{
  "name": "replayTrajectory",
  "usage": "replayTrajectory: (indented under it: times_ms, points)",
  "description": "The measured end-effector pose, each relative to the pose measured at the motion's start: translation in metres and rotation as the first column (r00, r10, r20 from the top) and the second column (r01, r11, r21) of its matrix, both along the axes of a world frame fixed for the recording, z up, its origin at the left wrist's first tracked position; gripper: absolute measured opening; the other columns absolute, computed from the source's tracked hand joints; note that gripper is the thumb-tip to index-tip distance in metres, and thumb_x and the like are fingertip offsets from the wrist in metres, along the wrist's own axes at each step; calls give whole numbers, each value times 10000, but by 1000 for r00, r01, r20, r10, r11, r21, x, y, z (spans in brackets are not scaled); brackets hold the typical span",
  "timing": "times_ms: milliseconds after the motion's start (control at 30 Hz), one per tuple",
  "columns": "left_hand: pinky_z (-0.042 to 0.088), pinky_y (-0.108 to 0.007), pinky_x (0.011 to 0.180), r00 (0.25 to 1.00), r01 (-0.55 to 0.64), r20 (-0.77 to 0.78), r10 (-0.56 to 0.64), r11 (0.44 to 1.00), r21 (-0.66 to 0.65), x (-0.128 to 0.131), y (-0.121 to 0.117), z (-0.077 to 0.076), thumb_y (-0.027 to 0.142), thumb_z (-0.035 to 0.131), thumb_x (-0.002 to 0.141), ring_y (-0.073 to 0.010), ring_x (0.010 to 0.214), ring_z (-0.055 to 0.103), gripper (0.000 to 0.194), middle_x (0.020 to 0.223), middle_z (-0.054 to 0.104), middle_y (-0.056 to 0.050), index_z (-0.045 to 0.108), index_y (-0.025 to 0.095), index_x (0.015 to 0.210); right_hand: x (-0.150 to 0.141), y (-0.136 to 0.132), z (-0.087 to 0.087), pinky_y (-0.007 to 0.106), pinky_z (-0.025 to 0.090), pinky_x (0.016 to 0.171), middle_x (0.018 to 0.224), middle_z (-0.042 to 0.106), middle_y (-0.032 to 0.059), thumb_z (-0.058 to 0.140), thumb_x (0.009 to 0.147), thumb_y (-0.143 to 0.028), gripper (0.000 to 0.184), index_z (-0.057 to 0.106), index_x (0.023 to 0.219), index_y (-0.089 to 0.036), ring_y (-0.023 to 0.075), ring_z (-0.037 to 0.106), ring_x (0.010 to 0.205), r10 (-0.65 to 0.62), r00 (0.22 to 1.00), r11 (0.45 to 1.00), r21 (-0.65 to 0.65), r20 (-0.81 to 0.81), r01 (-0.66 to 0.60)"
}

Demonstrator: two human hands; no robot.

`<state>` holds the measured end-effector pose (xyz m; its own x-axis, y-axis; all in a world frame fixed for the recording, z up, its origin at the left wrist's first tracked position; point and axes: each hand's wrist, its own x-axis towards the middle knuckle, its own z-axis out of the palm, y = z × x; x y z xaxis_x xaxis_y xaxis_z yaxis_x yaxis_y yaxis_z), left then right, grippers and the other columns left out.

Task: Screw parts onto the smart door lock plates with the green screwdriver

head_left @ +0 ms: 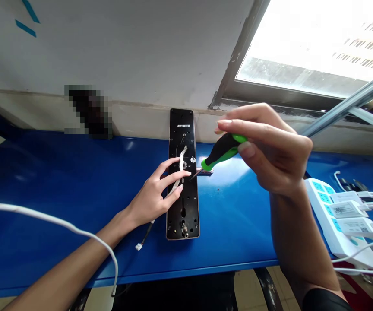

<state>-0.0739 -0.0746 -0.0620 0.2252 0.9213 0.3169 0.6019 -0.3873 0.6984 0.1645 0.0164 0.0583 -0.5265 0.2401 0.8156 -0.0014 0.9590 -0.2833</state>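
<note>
A long black panel [189,207] lies lengthwise on the blue table, with screws, slots and a metal spindle at its near end. My left hand [156,193] rests on its middle with the fingers spread, over a white-wrapped cable [182,160]. From under this hand the cable's end comes out to a white connector [139,246]. My right hand [270,149] grips the end of a green and black screwdriver [222,152] between thumb and fingers. The screwdriver tilts down to the left, its tip at the panel's right side; whether it sits on a screw I cannot tell.
The blue table [60,190] meets a wall at the back. A white power strip [324,216] with several chargers and cables stands at the right. A white cable [60,222] arcs across the left front. Metal bars [348,106] cross by the window.
</note>
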Motion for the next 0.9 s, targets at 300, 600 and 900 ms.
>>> replayTrajectory:
  times_ms: [300, 600, 900]
  points:
    - [454, -502, 1236, 1000, -4, -15, 5, 1000, 27, -1, 3, -2, 281, 566, 1022, -296, 1458, 497, 358, 1633, 409, -14, 670, 352, 1357, 0, 4, -1, 353, 637, 644, 898, 744, 11, 917, 764, -344, 453, 798, 1201, -320, 193, 698, 807, 44, 996, 997, 63, -82, -39]
    - [491, -488, 1196, 998, 14, -70, -10, 998, 60, -1, 7, 4, 301, 578, 1022, -300, 1432, 517, 344, 1606, 437, -33, 664, 329, 1353, -6, -3, -4, 426, 688, 771, 1195, 795, 47, 751, 892, -176, 480, 710, 1357, -291, 258, 779, 972, 127, 992, 990, -64, -19, -128]
    - [477, -457, 1204, 997, 15, -74, -9, 997, 78, 0, 8, 4, 280, 576, 1021, -279, 1457, 494, 331, 1600, 443, -39, 671, 311, 1337, -6, -5, -1, 431, 684, 811, 1244, 768, 74, 756, 867, -94, 559, 678, 1398, -250, 259, 752, 1039, 207, 976, 973, -119, 61, -199]
